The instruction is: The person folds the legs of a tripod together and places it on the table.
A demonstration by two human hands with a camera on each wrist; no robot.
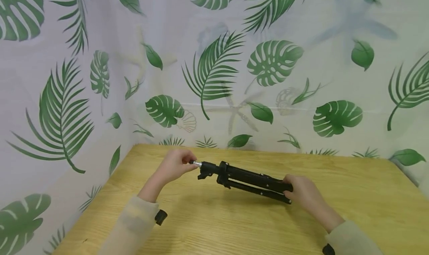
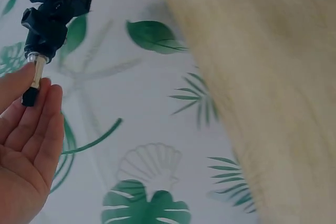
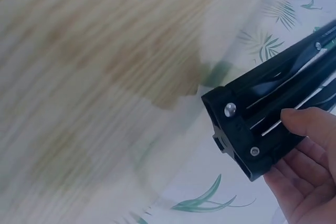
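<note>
A black folding tripod (image 1: 254,177) lies nearly level across the view over the table, its legs folded together. My left hand (image 1: 175,166) pinches the thin silver rod (image 2: 38,72) at its left end between thumb and fingers. A small black tip (image 2: 30,97) caps that rod, and a clamp knob (image 1: 204,176) sits just beside it on the column. At the other end, my right hand (image 1: 305,193) grips the leg ends, thumb on top and fingers underneath. Up close, screw heads (image 3: 230,109) show on the black end bracket (image 3: 239,135).
Beneath the tripod spreads a wood-grain table (image 1: 201,225). A white curtain (image 1: 288,128) printed with green leaves hangs behind it and along the left side. Dark wrist pieces (image 1: 161,217) show at both pale sleeves (image 1: 134,225).
</note>
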